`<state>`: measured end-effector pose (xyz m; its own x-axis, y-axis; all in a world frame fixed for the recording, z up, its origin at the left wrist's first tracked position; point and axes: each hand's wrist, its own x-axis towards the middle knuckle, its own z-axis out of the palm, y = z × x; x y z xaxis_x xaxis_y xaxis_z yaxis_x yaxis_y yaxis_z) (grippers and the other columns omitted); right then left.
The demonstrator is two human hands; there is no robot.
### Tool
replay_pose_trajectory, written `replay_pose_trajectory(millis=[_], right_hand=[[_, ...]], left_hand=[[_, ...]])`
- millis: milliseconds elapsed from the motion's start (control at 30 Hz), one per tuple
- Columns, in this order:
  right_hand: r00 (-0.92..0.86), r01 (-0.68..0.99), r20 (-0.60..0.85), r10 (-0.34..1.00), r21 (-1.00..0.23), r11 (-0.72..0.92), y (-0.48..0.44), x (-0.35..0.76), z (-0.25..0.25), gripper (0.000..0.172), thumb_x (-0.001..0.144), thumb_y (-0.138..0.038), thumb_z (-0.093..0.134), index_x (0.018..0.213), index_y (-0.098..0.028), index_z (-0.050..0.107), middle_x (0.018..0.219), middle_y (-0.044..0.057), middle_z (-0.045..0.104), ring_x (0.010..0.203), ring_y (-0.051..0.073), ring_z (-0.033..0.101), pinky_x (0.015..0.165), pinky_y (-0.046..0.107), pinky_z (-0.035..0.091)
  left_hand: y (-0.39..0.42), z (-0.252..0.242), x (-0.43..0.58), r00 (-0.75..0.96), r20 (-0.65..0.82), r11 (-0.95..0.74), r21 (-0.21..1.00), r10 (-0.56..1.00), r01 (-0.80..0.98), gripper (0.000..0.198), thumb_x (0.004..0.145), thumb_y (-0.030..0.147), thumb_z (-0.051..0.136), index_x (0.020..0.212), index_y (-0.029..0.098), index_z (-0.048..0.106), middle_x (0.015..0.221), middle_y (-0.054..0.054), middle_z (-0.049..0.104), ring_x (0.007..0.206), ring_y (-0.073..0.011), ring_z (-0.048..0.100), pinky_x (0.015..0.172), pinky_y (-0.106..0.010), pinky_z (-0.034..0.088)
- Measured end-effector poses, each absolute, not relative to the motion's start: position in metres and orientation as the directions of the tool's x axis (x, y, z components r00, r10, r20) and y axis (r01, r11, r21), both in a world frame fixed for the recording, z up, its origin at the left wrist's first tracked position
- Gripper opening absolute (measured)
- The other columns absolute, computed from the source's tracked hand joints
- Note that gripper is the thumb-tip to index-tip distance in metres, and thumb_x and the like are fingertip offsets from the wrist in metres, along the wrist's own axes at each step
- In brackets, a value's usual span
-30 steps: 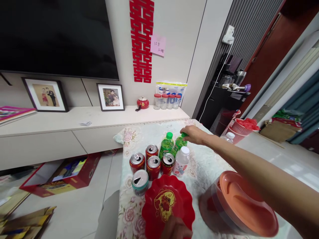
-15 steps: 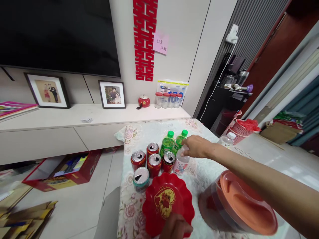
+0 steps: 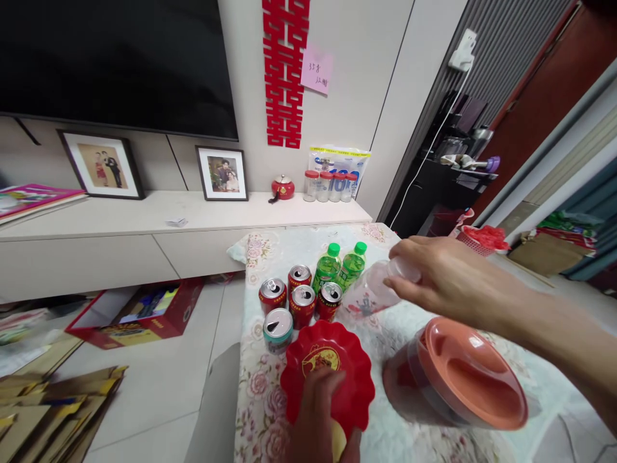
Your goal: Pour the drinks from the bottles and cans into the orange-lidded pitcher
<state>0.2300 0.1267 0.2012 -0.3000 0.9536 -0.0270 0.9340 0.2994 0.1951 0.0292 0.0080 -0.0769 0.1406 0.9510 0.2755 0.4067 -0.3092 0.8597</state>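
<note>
My right hand (image 3: 431, 270) is closed round the neck end of a clear plastic bottle (image 3: 369, 292), which is tilted above the table with its base to the left. My left hand (image 3: 312, 411) is over the near part of a scalloped red plate (image 3: 357, 373) with a gold print. Between its thumb and fingers shows a smooth, pale yellow object (image 3: 338, 442), mostly hidden. Behind the plate stand several opened drink cans, among them a red can (image 3: 303, 307) and a teal can (image 3: 278, 333). Two green-capped bottles (image 3: 328, 267) stand just behind the cans.
A lidded bin with an orange top (image 3: 475, 373) stands on the right of the flowered tablecloth (image 3: 258, 386). Beyond the table runs a white cabinet (image 3: 193, 218) with picture frames and red-lidded jars (image 3: 330, 186). Boxes and flattened cardboard (image 3: 62, 411) lie on the floor at left.
My right hand has lifted the clear bottle off the table and tilted it, moving right. My left hand has moved farther over the red plate, and the pale yellow object now shows.
</note>
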Motion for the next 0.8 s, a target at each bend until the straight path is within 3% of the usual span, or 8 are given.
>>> replay_pose_trajectory(millis=[67, 133, 200, 300, 400, 533, 800], right_hand=[[-0.405, 0.914, 0.060, 0.913, 0.068, 0.401, 0.093, 0.225, 0.196, 0.032, 0.101, -0.052, 0.052, 0.086, -0.025, 0.058, 0.079, 0.002, 0.062, 0.061, 0.018, 0.057, 0.057, 0.034, 0.040], [-0.464, 0.877, 0.150, 0.873, -0.059, 0.477, 0.065, 0.214, 0.179, 0.033, 0.104, -0.050, 0.049, 0.081, -0.026, 0.054, 0.074, 0.001, 0.061, 0.053, 0.016, 0.056, 0.050, 0.032, 0.036], [-0.495, 0.861, 0.084, 0.865, -0.089, 0.501, 0.048, 0.202, 0.156, 0.031, 0.103, -0.046, 0.053, 0.080, -0.026, 0.054, 0.071, 0.000, 0.060, 0.046, 0.016, 0.054, 0.045, 0.032, 0.028], [-0.450, 0.881, 0.045, 0.892, -0.140, 0.451, 0.038, 0.189, 0.123, 0.024, 0.102, -0.042, 0.059, 0.085, -0.026, 0.056, 0.077, 0.000, 0.065, 0.055, 0.020, 0.062, 0.051, 0.033, 0.032], [-0.379, 0.894, 0.061, 0.923, -0.234, 0.382, 0.037, 0.186, 0.103, 0.021, 0.103, -0.041, 0.061, 0.090, -0.025, 0.057, 0.084, 0.001, 0.067, 0.064, 0.019, 0.064, 0.056, 0.033, 0.038], [-0.399, 0.863, 0.189, 0.897, -0.254, 0.437, 0.036, 0.191, 0.093, 0.006, 0.097, -0.030, 0.065, 0.100, -0.025, 0.064, 0.090, 0.004, 0.068, 0.075, 0.019, 0.064, 0.062, 0.030, 0.044], [-0.463, 0.815, 0.211, 0.861, -0.281, 0.507, 0.033, 0.192, 0.096, 0.031, 0.091, -0.012, 0.059, 0.115, -0.028, 0.069, 0.110, 0.007, 0.070, 0.098, 0.022, 0.065, 0.075, 0.034, 0.057]], left_hand=[[0.010, -0.074, 0.028, 0.070, 0.430, -0.409, 0.779, 0.900, 0.475, 0.094, 0.073, 0.016, 0.077, 0.159, 0.028, 0.040, 0.154, -0.017, 0.058, 0.140, -0.0416, 0.062, 0.108, -0.056, 0.063], [0.011, -0.065, 0.030, 0.024, 0.493, -0.427, 0.727, 0.870, 0.537, 0.111, 0.069, 0.021, 0.086, 0.165, 0.025, 0.030, 0.158, -0.021, 0.053, 0.142, -0.0451, 0.059, 0.107, -0.059, 0.062], [0.013, -0.054, 0.037, -0.022, 0.555, -0.454, 0.702, 0.831, 0.549, 0.117, 0.068, 0.030, 0.090, 0.166, 0.022, 0.027, 0.156, -0.023, 0.053, 0.140, -0.0472, 0.059, 0.104, -0.062, 0.062], [0.022, -0.047, 0.050, -0.081, 0.617, -0.475, 0.677, 0.783, 0.561, 0.102, 0.075, 0.035, 0.085, 0.161, 0.022, 0.033, 0.149, -0.021, 0.059, 0.136, -0.0443, 0.062, 0.108, -0.065, 0.059], [0.036, -0.053, 0.053, -0.090, 0.658, -0.496, 0.644, 0.748, 0.583, 0.076, 0.083, 0.024, 0.075, 0.151, 0.024, 0.042, 0.134, -0.017, 0.067, 0.121, -0.0362, 0.072, 0.098, -0.055, 0.066], [0.047, -0.062, 0.043, 0.067, 0.560, -0.508, 0.687, 0.826, 0.520, 0.084, 0.072, 0.019, 0.080, 0.147, 0.021, 0.042, 0.130, -0.016, 0.070, 0.118, -0.0368, 0.074, 0.095, -0.054, 0.068], [0.058, -0.070, 0.039, 0.125, 0.523, -0.532, 0.777, 0.843, 0.335, 0.073, 0.065, 0.023, 0.075, 0.134, 0.021, 0.051, 0.120, -0.014, 0.072, 0.111, -0.0387, 0.074, 0.094, -0.059, 0.065]])
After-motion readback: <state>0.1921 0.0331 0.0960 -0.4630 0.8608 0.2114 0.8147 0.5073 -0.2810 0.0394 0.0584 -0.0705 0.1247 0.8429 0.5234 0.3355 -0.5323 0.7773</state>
